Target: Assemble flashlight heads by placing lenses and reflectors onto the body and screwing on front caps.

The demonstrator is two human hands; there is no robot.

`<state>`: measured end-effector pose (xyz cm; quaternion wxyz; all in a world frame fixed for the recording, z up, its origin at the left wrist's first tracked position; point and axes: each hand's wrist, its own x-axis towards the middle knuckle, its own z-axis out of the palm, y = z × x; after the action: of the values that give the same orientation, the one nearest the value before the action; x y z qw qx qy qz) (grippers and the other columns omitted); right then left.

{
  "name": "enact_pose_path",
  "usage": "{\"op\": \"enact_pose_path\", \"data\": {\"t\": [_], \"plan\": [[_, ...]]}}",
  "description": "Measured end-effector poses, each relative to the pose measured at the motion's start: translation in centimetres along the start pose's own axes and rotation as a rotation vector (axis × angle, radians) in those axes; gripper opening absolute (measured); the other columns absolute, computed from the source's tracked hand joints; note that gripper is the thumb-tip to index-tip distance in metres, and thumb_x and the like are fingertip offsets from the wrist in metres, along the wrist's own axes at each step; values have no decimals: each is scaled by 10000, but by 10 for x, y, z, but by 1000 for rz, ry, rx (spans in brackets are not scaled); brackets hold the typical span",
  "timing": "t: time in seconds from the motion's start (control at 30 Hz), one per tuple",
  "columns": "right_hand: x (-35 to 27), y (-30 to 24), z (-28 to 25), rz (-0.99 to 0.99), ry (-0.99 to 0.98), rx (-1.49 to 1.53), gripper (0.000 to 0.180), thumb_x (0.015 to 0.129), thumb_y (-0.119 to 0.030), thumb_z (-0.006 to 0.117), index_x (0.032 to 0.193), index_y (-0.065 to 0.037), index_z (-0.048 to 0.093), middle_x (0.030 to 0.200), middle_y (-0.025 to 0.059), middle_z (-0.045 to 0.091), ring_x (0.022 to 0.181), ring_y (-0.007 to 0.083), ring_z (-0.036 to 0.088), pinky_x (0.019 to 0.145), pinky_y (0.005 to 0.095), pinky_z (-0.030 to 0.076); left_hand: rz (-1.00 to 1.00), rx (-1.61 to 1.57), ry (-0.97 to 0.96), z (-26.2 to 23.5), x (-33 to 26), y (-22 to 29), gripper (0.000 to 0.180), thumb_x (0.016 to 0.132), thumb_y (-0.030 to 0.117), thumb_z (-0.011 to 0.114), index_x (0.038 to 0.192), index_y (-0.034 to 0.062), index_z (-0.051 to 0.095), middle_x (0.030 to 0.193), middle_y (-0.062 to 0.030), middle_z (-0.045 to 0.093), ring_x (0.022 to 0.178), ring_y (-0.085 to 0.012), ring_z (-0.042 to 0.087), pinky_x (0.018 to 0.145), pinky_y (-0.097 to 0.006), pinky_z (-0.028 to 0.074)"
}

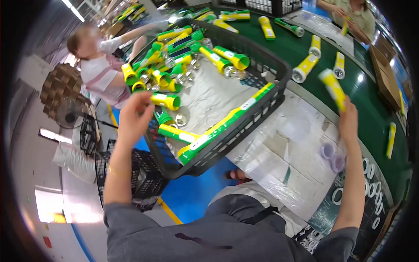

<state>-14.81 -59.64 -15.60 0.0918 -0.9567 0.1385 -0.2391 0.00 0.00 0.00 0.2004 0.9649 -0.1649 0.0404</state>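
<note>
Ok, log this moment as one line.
left hand: at yellow-green flashlight, grip unclear | right hand: holding yellow flashlight | black basket: flashlights inside | green belt: more flashlights

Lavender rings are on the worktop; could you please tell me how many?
2: one lavender ring lies left of the right forearm; the second sits beside it, nearer the forearm.

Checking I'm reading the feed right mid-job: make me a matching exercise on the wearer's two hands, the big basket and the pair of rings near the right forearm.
Column one
1. Right hand
2. Left hand
3. Basket
4. Pair of rings

Column two
A. Black, with flashlights inside
B. Holding a yellow flashlight
C. Lilac, side by side
D. At the basket's left side, by a yellow-and-green flashlight

Pairs: 1-B; 2-D; 3-A; 4-C
</note>
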Motion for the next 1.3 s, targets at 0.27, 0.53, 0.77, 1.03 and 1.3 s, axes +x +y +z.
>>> {"op": "enact_pose_path", "data": {"t": [0.27, 0.53, 0.77, 1.03, 1.3], "plan": [[-27, 35, -28, 209, 297, -132, 465, 932, -205, 521, 1358, -52, 409, 1293, 211, 459, 1176, 344, 464, 952, 395, 403, 455, 428, -573, 59, 88, -55, 596, 619, 172, 722, 1176, 47, 551, 1078, -188, 609, 1022, -352, 576, 884, -417, 465], [-155, -126, -121, 343, 299, 323, 272, 810, -50, 596, 1081, -26, 584, 1134, 147, 564, 1092, 287, 523, 928, 356, 400, 203, -438, 34, 2, 90, -70, 528, 825, 89, 633, 1325, 66, 463, 1158, -76, 588, 999, -171, 567, 847, -294, 478], [-212, -214, -138, 137, 265, 744, 395, 764, -2, 513, 1157, 39, 510, 1095, 197, 487, 958, 269, 509, 821, 358, 451, 881, -592, -196, 25, -89, 167, 573, 555, 247, 892, 958, 57, 532, 913, -159, 618, 706, -218, 610, 640, -299, 496], [-235, -186, -151, 52, 62, 717, 584, 834, -279, 661, 1309, -6, 461, 1282, 161, 493, 1114, 253, 510, 840, 334, 473, 632, -824, -493, 162, -176, 260, 669, 666, 225, 831, 1177, 63, 430, 986, -119, 623, 864, -276, 656, 726, -344, 525], [-265, -166, -155, 757, 257, 1632, 450, 846, -110, 623, 1261, -1, 487, 1073, 71, 603, 870, 104, 600, 685, 217, 486, 946, -943, -613, 188, -172, 289, 733, 635, 173, 860, 1199, 59, 406, 1038, -82, 565, 915, -173, 591, 796, -282, 485]]}}
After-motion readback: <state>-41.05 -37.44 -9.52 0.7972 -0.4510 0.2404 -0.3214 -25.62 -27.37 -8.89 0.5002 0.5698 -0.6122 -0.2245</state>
